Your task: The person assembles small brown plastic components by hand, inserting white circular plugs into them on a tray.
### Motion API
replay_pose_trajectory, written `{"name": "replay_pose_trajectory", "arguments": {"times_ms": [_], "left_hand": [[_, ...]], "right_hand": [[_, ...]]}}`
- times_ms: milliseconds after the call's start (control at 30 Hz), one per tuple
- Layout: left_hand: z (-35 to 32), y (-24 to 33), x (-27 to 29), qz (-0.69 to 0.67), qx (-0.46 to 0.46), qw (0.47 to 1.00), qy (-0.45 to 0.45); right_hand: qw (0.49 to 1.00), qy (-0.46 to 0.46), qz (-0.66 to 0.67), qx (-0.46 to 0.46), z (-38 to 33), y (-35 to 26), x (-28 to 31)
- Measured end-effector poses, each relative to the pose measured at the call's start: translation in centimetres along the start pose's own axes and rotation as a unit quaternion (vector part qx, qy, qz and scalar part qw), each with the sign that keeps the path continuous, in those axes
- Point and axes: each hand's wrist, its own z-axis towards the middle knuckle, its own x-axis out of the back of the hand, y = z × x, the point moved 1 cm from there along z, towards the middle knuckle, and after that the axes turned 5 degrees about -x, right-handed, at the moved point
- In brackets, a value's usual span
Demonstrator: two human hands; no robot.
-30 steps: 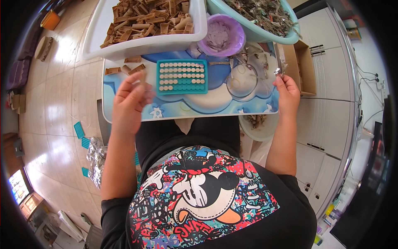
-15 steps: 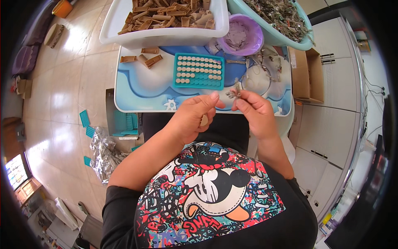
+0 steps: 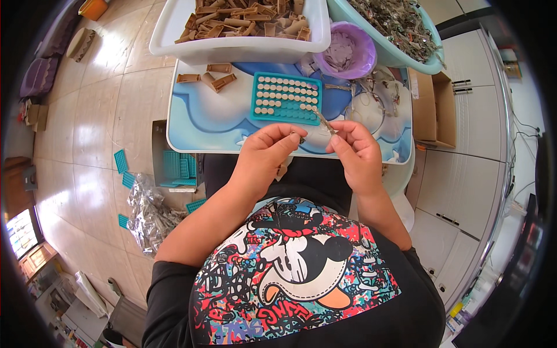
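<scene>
Head view shows my two hands close together just above the near edge of the small blue-and-white cloud-printed table (image 3: 209,122). My right hand (image 3: 357,153) pinches a thin grey metal strip (image 3: 323,120) between thumb and forefinger, its tip angling up toward the teal plastic tray with rows of round slots (image 3: 286,97). My left hand (image 3: 264,159) is curled narrow around a small dark piece (image 3: 302,139) at its fingertips; what the piece is I cannot tell. To do this well, I judge I should keep both pinches firm and the two parts lined up end to end. Beyond the tray sit a white plastic tub of tan wooden pieces (image 3: 241,26), a purple bowl (image 3: 348,55) and a pale green basin of grey metal parts (image 3: 400,29), all crowding the table's far side. Loose tan blocks (image 3: 212,78) lie left of the tray.
</scene>
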Motion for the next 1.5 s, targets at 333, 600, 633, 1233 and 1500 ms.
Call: {"name": "replay_pose_trajectory", "arguments": {"times_ms": [333, 600, 633, 1233, 1500], "left_hand": [[-0.5, 1.6, 1.6, -0.027, -0.040, 0.991, -0.126], [1.1, 1.1, 2.3, -0.132, -0.023, 0.990, -0.046], [1.1, 1.1, 2.3, -0.131, -0.023, 0.990, -0.046], [0.6, -0.4, 1.6, -0.176, 0.127, 0.967, -0.130], [0.2, -0.6, 1.9, -0.194, 0.150, 0.961, -0.126]], "right_hand": [[0.932, 0.065, -0.341, 0.100, 0.8, -1.2, 0.8], [0.897, -0.247, -0.342, 0.129, 0.0, -3.4, -0.2], [0.907, -0.261, -0.313, 0.110, -0.2, -3.4, -0.4], [0.958, -0.118, -0.188, 0.180, 2.3, -2.1, -2.7], [0.984, -0.108, -0.111, 0.091, 2.1, -0.5, -3.1]]}}
